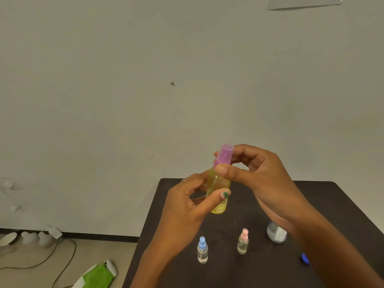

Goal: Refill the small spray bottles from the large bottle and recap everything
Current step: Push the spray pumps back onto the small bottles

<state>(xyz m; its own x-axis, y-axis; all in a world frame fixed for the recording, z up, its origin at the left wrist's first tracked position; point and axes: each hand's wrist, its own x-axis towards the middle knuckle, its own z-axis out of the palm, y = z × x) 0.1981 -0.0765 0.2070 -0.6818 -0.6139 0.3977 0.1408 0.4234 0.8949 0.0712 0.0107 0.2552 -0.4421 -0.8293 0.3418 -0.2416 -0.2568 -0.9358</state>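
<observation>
The yellow spray bottle (pixel 218 192) is being held up above the far edge of the dark table (pixel 342 204), and every other place here is given from that bottle. The left hand (pixel 187 206) is gripping its body from the left, thumb across the front and fingers curled round the back. The right hand (pixel 259 173) is coming in from the right and above, its thumb and fingertips pinching the pink cap (pixel 224 155) at the neck.

The bottle's long axis is running nearly upright, leaning a little so the cap is tipping to the right, toward the right hand. That is the relation the coming move is depending on: the cap is sitting in line with the body, so any twist or pull is needing to follow that slanted axis rather than a true vertical. Whether the cap is being loosened or tightened is not clear from this view; it looks seated.

Below the held bottle, on the table, a blue-capped small bottle (pixel 202 250) is standing nearly straight beneath, a pink-capped small bottle (pixel 243 242) below and to the right, both upright and apart. The large bottle (pixel 276 233) is standing further right, partly hidden under the right wrist. A blue object (pixel 305 258), possibly its cap, is lying lower right.
</observation>
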